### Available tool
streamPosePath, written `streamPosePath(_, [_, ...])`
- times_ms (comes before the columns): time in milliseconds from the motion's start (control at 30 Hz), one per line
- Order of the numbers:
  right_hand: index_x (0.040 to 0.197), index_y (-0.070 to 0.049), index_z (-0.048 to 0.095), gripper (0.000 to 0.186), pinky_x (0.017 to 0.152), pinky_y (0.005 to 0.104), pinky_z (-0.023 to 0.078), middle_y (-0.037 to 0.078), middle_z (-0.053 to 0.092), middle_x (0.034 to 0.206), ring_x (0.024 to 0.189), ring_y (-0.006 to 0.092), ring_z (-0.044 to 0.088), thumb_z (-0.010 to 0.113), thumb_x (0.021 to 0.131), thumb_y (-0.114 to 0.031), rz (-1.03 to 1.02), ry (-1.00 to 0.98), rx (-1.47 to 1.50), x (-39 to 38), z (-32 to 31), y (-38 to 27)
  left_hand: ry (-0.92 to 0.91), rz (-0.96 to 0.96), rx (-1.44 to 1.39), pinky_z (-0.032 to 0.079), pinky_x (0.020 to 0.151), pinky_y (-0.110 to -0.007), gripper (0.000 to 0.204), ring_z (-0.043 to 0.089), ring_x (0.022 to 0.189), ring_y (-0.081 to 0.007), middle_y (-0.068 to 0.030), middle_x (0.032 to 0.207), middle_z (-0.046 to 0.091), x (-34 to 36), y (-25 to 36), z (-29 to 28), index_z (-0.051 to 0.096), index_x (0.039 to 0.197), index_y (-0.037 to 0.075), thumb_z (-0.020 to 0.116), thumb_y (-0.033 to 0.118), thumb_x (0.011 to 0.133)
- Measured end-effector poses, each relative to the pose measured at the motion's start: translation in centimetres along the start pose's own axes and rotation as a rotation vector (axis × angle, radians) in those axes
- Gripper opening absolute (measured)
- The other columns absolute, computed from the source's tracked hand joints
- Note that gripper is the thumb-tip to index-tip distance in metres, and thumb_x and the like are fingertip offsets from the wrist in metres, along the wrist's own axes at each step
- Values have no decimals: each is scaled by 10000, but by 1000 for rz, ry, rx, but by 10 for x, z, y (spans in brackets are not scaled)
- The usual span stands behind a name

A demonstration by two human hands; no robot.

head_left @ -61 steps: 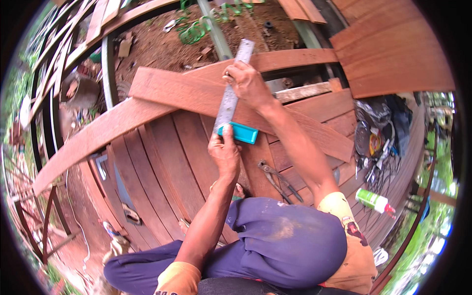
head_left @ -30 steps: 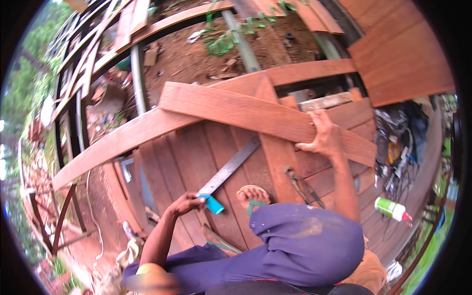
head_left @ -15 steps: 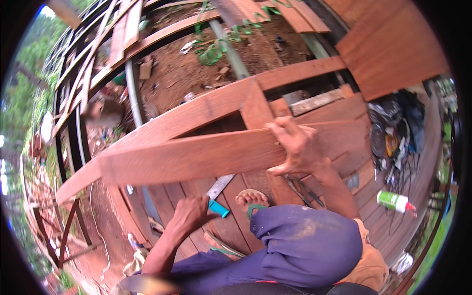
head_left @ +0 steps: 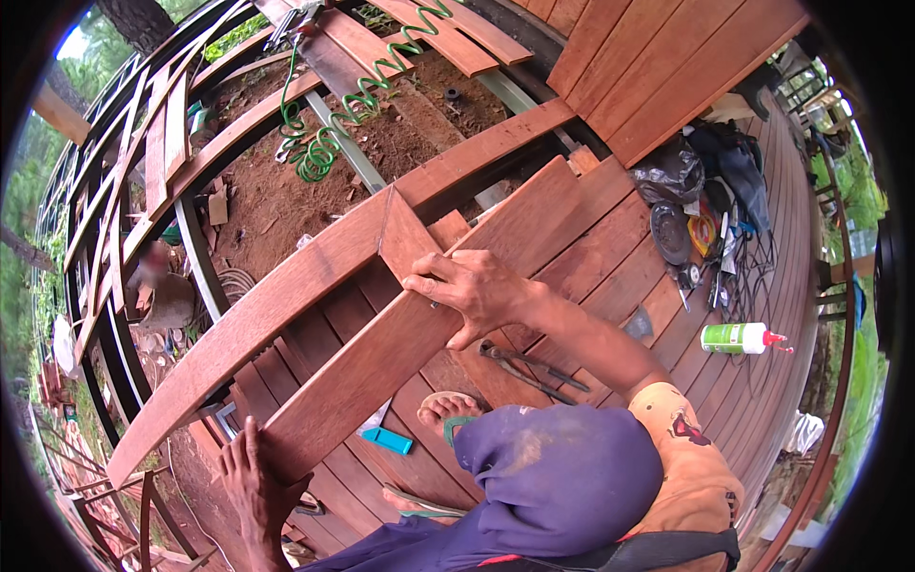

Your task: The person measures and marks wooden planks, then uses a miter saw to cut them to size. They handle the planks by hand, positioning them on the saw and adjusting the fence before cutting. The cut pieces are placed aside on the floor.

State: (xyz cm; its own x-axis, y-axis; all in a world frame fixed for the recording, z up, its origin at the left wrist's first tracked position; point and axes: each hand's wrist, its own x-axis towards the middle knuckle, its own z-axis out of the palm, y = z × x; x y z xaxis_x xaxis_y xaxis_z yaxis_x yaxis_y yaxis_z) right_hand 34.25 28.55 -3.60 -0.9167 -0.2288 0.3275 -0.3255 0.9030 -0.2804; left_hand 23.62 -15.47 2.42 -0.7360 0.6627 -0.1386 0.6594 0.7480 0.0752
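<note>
My right hand (head_left: pixel 475 291) grips the upper edge of a long reddish wooden plank (head_left: pixel 419 324), which slants from lower left to upper right across my lap. My left hand (head_left: pixel 253 481) holds that same plank at its lower left end. Under the plank lies a metal square with a turquoise handle (head_left: pixel 386 439) on the deck boards, mostly hidden. My bare foot in a sandal (head_left: pixel 448 412) rests beside it. A curved wooden rim board (head_left: pixel 257 315) runs along the deck edge just beyond the plank.
Pincers (head_left: pixel 529 367) lie on the deck near my right forearm. A white and green glue bottle (head_left: pixel 739 337) lies to the right, near a heap of bags and tools (head_left: pixel 705 200). A green coiled hose (head_left: pixel 329 129) crosses bare soil beyond the deck. Curved metal frames (head_left: pixel 124 286) run along the left.
The plank has swung from lying across the deck to slanting toward me. My left hand let go of the square's turquoise handle and took the plank's lower end. My right hand stays on the plank.
</note>
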Motion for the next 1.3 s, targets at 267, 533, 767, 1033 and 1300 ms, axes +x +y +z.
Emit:
streamPosePath(267, [1355,-60,583,984,881,418,591,85,570,1264,1024,289,676,930,490,-376,124,-155,-44,-20,-5,23,66,142,-134,427,981,-486,1070,561,1094,-347,-155,1161,571,30,16,39,482,1435,75,929,322,495])
streamPosePath(533, [1389,-77,573,955,907,438,590,93,569,1313,1048,313,675,902,532,-343,166,-193,-30,-29,0,39,-72,110,-259,425,988,-475,1058,558,1102,-335,-141,1168,566,44,20,58,483,1421,68,933,329,499])
streamPosePath(767, [1389,-66,575,912,955,456,572,96,591,1389,1117,328,676,862,569,-343,266,-237,-26,-22,-7,59,-58,117,-291,453,991,-479,1026,561,1090,-346,-145,1134,569,75,31,70,503,1397,62,933,325,503])
streamPosePath(1033, [1414,-86,558,901,1003,454,566,81,581,1450,1205,314,652,821,593,-345,347,-235,-41,-29,-18,118,-2,212,-249,435,1027,-477,1034,573,1115,-369,-172,1172,591,142,62,53,501,1413,21,926,341,525])
streamPosePath(1300, [1440,-117,547,919,1050,456,539,86,547,1509,1251,313,632,806,599,-381,490,-308,-103,-32,-38,150,13,286,-322,436,1046,-464,947,580,1174,-364,-182,1213,610,196,83,58,523,1374,37,916,362,576])
